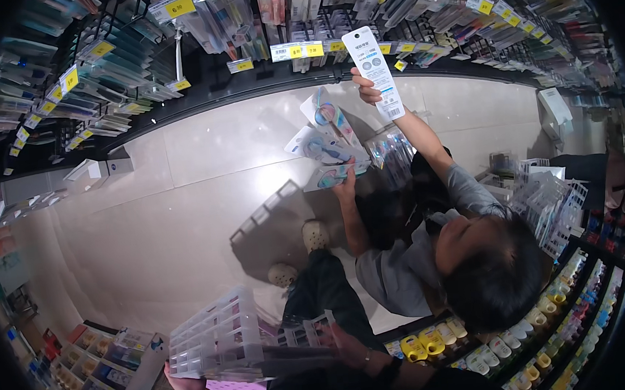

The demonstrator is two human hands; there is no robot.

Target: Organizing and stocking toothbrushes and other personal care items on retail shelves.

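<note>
A stack of clear plastic compartment trays point(213, 332) is tilted between my hands at the bottom of the view, with a grid of small cells facing up. My left hand point(187, 382) grips its lower left corner, the fingers partly hidden by the plastic. At the opposite end, my right hand point(350, 347) holds the edge of a smaller clear gridded piece point(314, 329); its fingers are somewhat blurred. A pink perforated plastic panel point(236, 389) shows beneath the stack.
A co-worker point(405, 275) at the right lifts a white blister card point(374, 74) and holds several packs point(333, 144). Hanging goods point(219, 22) line the far rack. Bottles point(431, 341) fill the lower right shelf; gridded plastic racks point(547, 206) stand behind the person.
</note>
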